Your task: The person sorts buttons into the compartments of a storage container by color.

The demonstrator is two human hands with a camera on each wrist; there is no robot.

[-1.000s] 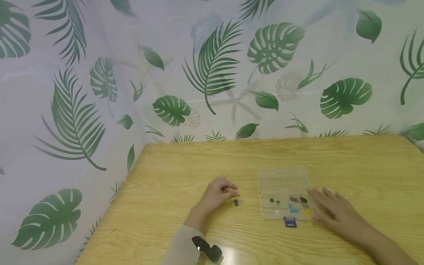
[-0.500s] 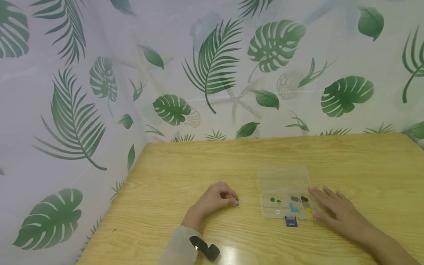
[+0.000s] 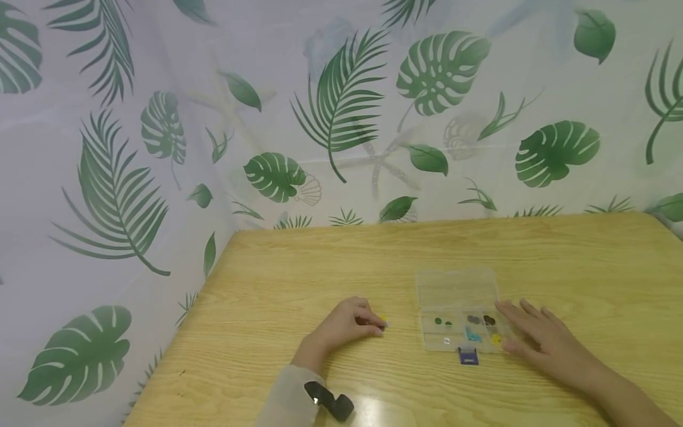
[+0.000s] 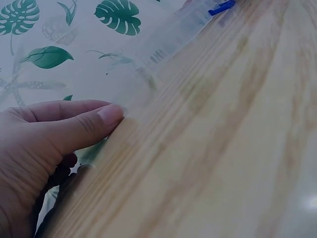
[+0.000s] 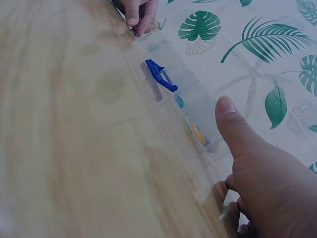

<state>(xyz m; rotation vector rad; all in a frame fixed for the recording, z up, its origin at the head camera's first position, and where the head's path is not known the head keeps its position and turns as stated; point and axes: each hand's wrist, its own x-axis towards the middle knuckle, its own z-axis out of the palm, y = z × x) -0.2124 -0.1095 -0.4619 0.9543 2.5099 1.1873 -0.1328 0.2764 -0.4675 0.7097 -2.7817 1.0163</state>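
Observation:
My left hand (image 3: 341, 323) is low over the table, its thumb and index finger pinching at a small grey piece that the fingertips mostly hide. Right at those fingertips shows a small yellow piece (image 3: 383, 318). In the left wrist view the thumb (image 4: 110, 115) lies against the finger behind it. My right hand (image 3: 549, 344) lies with fingers extended and spread at the right edge of a clear compartment box (image 3: 443, 349), whose lid is folded back. Inside are green pieces (image 3: 438, 321), grey pieces (image 3: 473, 319), dark brown pieces (image 3: 489, 321), light blue pieces (image 3: 472, 334) and yellow pieces (image 3: 496, 339).
The box's blue latch (image 3: 468, 356) sticks out toward the front. A wooden table (image 3: 299, 267) extends back to a leaf-patterned curtain (image 3: 341, 196). On the left wrist is a black strap device (image 3: 329, 401).
The left fingertips have come down over the small grey pieces and drawn together, covering them. My right hand and the box stay put.

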